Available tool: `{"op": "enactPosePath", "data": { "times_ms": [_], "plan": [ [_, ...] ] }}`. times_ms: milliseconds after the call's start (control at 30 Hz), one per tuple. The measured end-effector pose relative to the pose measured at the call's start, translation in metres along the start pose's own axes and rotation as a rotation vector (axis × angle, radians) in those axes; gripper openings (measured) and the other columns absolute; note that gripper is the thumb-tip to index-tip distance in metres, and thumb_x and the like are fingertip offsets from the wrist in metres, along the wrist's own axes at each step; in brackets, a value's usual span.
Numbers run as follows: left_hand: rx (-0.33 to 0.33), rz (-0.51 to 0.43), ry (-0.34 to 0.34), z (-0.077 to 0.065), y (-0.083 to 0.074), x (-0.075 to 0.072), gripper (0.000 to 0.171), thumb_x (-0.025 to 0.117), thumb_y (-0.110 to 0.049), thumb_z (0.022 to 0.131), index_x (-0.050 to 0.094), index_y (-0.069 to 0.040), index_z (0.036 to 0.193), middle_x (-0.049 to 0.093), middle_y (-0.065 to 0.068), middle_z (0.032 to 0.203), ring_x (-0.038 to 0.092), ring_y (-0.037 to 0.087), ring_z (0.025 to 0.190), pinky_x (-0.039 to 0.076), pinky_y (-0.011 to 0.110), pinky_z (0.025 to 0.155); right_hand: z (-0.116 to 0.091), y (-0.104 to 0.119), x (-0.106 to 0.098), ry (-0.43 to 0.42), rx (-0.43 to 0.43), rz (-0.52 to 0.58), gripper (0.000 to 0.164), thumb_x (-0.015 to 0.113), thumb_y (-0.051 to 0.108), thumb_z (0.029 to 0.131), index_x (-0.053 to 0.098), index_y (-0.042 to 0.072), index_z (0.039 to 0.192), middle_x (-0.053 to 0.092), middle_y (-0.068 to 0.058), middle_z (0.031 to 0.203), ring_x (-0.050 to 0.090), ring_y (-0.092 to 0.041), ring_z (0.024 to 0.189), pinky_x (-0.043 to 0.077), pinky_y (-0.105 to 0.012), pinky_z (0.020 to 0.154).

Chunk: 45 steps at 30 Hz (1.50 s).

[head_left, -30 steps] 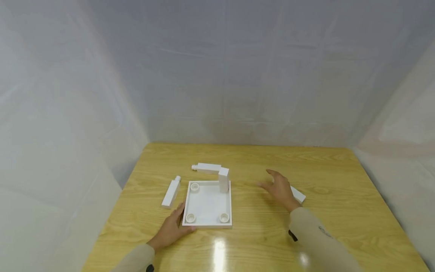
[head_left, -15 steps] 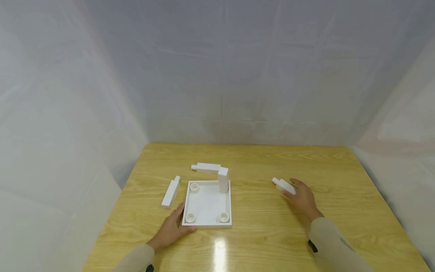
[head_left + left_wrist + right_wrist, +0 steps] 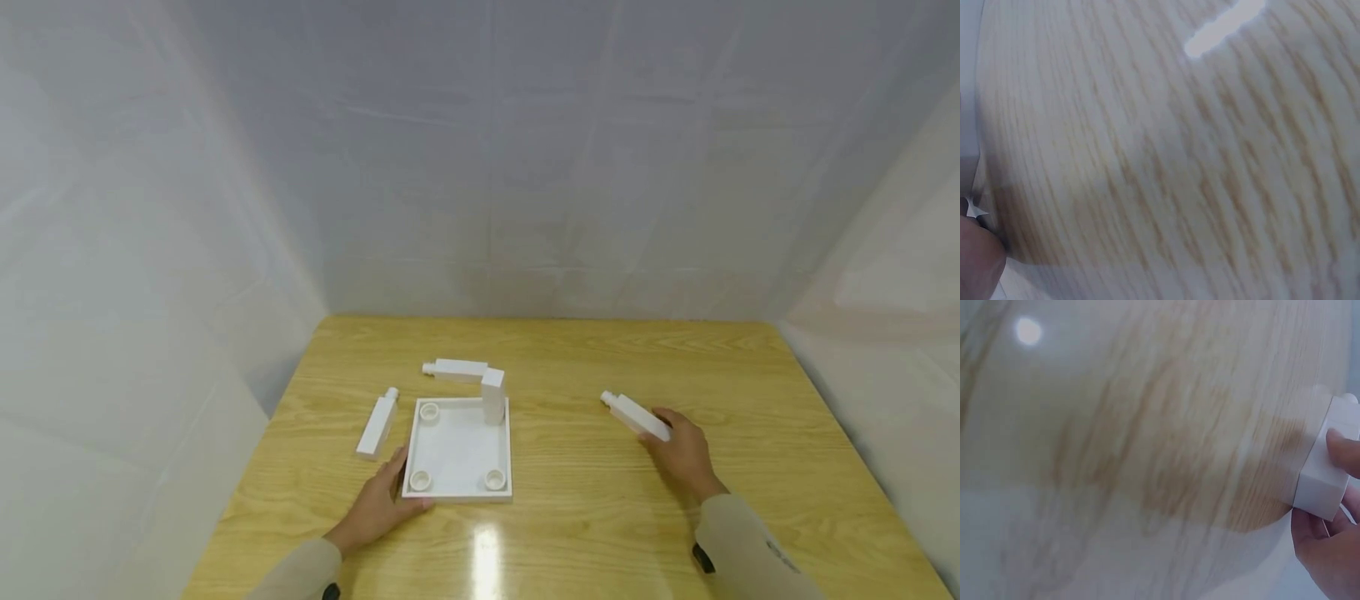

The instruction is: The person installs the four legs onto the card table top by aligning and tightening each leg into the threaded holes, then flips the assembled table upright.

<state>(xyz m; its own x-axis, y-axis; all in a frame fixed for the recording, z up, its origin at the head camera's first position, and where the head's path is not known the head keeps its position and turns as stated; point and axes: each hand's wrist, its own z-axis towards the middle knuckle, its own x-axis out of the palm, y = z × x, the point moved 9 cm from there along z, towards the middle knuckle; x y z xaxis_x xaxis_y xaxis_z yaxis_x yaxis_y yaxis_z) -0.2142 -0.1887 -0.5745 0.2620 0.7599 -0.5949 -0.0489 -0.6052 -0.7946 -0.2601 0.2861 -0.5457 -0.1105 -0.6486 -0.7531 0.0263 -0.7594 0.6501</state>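
Note:
My left hand [image 3: 378,507] rests at the near left corner of an upturned white square tabletop [image 3: 457,450], fingers along its left side and thumb at its front edge. Round sockets sit in three of its corners; a white leg [image 3: 492,397] stands upright in the far right one. To the right, my right hand [image 3: 682,450] pinches the near end of another white leg [image 3: 636,416], whose narrow knob end points away to the left. In the right wrist view, the thumb [image 3: 1344,453] presses on one face of this leg, with fingers at its end.
Two more white legs lie on the wooden table [image 3: 585,533]: one leg [image 3: 378,425] left of the tabletop, another leg [image 3: 457,371] behind it. White sheeting [image 3: 555,167] hangs behind the table and along both sides.
My right hand has moved right and back toward me, reaching the leg there; its fingers have shifted to the near end. The left hand and tabletop have stayed put.

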Motion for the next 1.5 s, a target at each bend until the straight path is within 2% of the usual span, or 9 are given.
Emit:
{"op": "enactPosePath", "data": {
  "times_ms": [133, 400, 700, 967, 1200, 1500],
  "plan": [
    [0.01, 0.007, -0.005, -0.001, -0.002, -0.001, 0.104, 0.079, -0.045, 0.076, 0.022, -0.003, 0.152, 0.021, 0.027, 0.153, 0.021, 0.042, 0.141, 0.019, 0.055, 0.115, 0.0, -0.001, 0.0, -0.018, 0.011, -0.001, 0.045, 0.071, 0.012, 0.087, 0.057, -0.008, 0.124, 0.059, -0.032, 0.119, 0.058, -0.048, 0.106, 0.048, -0.058, 0.087],
    [0.02, 0.013, -0.013, -0.001, -0.003, -0.001, 0.103, 0.08, -0.043, 0.075, 0.023, -0.004, 0.152, 0.023, 0.027, 0.153, 0.022, 0.042, 0.141, 0.02, 0.054, 0.114, 0.0, -0.001, 0.002, -0.007, 0.036, 0.004, 0.043, 0.069, 0.01, 0.088, 0.056, -0.009, 0.125, 0.059, -0.033, 0.12, 0.057, -0.048, 0.108, 0.048, -0.059, 0.088],
    [0.033, 0.015, -0.027, -0.001, -0.004, -0.003, 0.103, 0.081, -0.042, 0.075, 0.023, -0.003, 0.151, 0.024, 0.026, 0.153, 0.023, 0.042, 0.14, 0.022, 0.054, 0.114, 0.001, 0.012, 0.003, -0.032, -0.022, 0.025, 0.041, 0.072, 0.011, 0.085, 0.06, -0.009, 0.119, 0.063, -0.031, 0.114, 0.06, -0.046, 0.102, 0.05, -0.056, 0.083],
    [0.031, 0.007, -0.011, 0.0, -0.002, -0.001, 0.104, 0.079, -0.044, 0.075, 0.021, -0.006, 0.153, 0.022, 0.025, 0.154, 0.021, 0.039, 0.142, 0.02, 0.051, 0.115, 0.004, 0.036, 0.015, 0.087, -0.054, 0.09, 0.044, 0.07, 0.016, 0.088, 0.058, -0.006, 0.124, 0.061, -0.028, 0.119, 0.059, -0.042, 0.107, 0.05, -0.054, 0.086],
    [0.037, 0.014, -0.02, 0.0, -0.003, -0.002, 0.102, 0.079, -0.043, 0.076, 0.023, -0.004, 0.152, 0.023, 0.027, 0.153, 0.022, 0.042, 0.141, 0.02, 0.054, 0.114, 0.005, 0.065, 0.019, 0.141, -0.117, 0.102, 0.043, 0.071, 0.014, 0.087, 0.059, -0.005, 0.124, 0.062, -0.025, 0.119, 0.06, -0.038, 0.104, 0.053, -0.05, 0.083],
    [0.032, 0.005, -0.011, -0.001, -0.002, -0.001, 0.103, 0.08, -0.043, 0.075, 0.022, -0.005, 0.152, 0.023, 0.024, 0.154, 0.022, 0.04, 0.141, 0.021, 0.054, 0.114, 0.003, 0.094, 0.033, 0.193, -0.178, 0.178, 0.042, 0.073, 0.01, 0.084, 0.062, -0.003, 0.122, 0.062, -0.023, 0.119, 0.061, -0.035, 0.104, 0.056, -0.042, 0.08]
  ]
}}
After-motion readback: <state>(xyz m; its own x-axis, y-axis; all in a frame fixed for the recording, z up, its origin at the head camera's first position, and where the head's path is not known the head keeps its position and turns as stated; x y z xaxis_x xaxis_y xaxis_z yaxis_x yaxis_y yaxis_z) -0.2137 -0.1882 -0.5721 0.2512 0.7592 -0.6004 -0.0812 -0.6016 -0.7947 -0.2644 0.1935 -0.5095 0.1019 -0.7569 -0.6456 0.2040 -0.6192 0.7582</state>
